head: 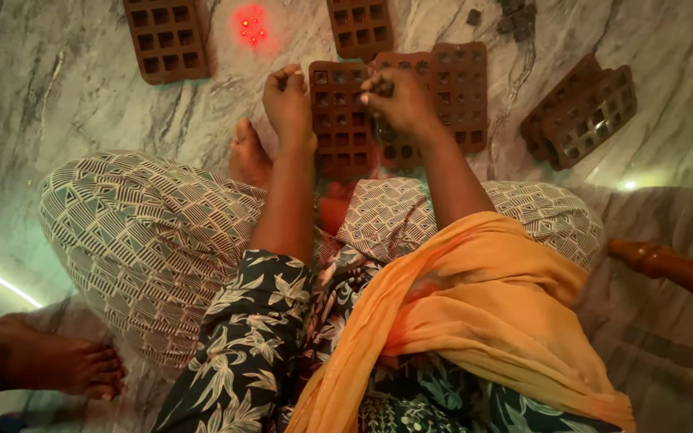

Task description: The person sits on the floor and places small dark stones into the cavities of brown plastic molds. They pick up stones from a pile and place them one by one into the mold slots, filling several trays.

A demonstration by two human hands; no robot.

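I sit on a marble floor point(58, 88) with patterned trousers and an orange scarf in my lap. My left hand point(287, 98) is closed at the left edge of a brown silicone mould tray point(338, 120) with small square cavities. My right hand point(399, 103) is closed around a small dark object over a second brown tray point(463, 88) that overlaps the first. What the dark object is I cannot make out.
More brown mould trays lie around: one at the far left point(166, 38), one at the top centre point(360, 28), a stacked pair at the right point(583, 112). A red light spot point(251, 24) glows on the floor. Another person's foot point(58, 365) rests lower left; a wooden leg point(671, 269) lies right.
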